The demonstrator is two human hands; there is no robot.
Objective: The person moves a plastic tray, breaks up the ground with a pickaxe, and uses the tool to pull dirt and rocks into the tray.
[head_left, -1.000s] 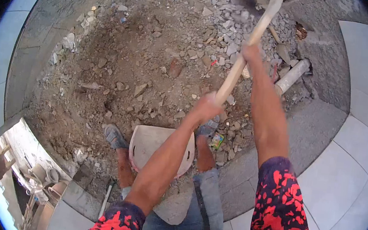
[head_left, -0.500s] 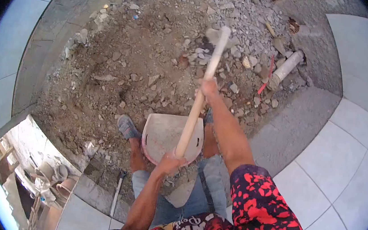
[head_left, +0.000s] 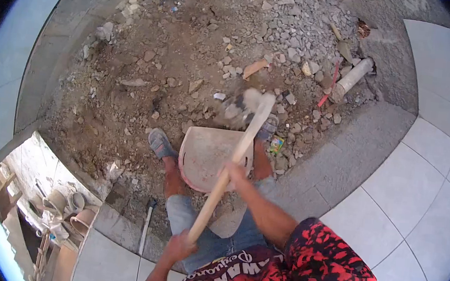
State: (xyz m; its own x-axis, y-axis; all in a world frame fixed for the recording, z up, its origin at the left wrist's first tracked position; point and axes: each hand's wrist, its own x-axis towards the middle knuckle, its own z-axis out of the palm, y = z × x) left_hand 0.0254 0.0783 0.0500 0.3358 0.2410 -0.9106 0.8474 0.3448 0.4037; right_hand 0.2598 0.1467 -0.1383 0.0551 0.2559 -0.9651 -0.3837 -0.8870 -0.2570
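Both my hands grip the pale wooden handle of a hoe (head_left: 225, 178), which slants up and to the right. My left hand (head_left: 181, 245) is closed round the handle's near end, in front of my body. Farther up the shaft, my right hand (head_left: 235, 174) wraps it over the tray's right side. The hoe's head is smeared by motion above the rubble, just beyond the tray. A pale plastic scoop tray (head_left: 209, 158) with side slots lies between my feet, partly covered by the handle. Loose soil and stones (head_left: 183, 65) spread in front of it.
A white pipe (head_left: 352, 80) sticks out of the rubble at the right, beside a red strip (head_left: 329, 85). White floor tiles (head_left: 394, 197) border the pit. Several buckets (head_left: 56, 200) stand at the lower left, and a thin white-handled tool (head_left: 147, 225) lies near my leg.
Both hands have pulled the hoe back toward my body, bringing its head down near the tray. A brown piece and a small green-yellow wrapper now show in the rubble.
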